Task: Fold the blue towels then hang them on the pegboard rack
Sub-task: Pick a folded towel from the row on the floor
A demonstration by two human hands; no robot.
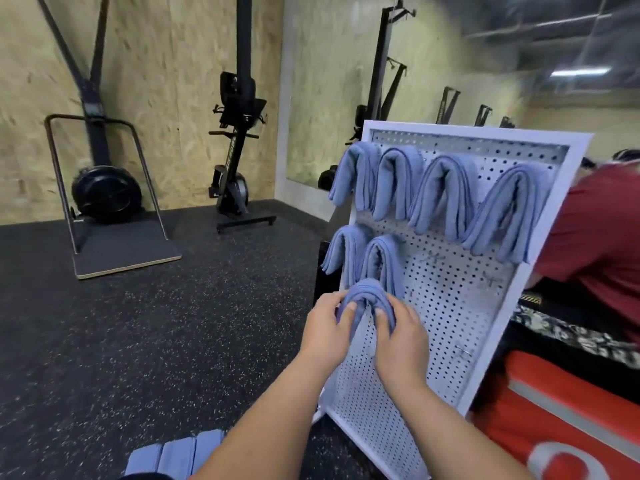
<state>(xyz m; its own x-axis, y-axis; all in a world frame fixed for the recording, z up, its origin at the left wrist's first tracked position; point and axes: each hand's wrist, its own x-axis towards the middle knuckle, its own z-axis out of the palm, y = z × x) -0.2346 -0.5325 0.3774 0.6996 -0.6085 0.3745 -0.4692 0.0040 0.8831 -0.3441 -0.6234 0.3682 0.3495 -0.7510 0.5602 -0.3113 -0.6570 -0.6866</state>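
Pegboard rack [450,323] holds six hung towels [446,192]; at its nine o'clock edge, left hand [323,329] and right hand [401,341] grip a seventh blue towel [367,289]. Speckled rubber floor [173,341], plywood walls [156,98].

Even, fairly bright indoor light falls from strip lamps [579,73] on the ceiling at upper right, which glare white. Shadows are soft. The pegboard rack [467,306] looks fairly sharp; the wide lens bows lines near the edges, and the red shirt [595,230] at right is blurred.
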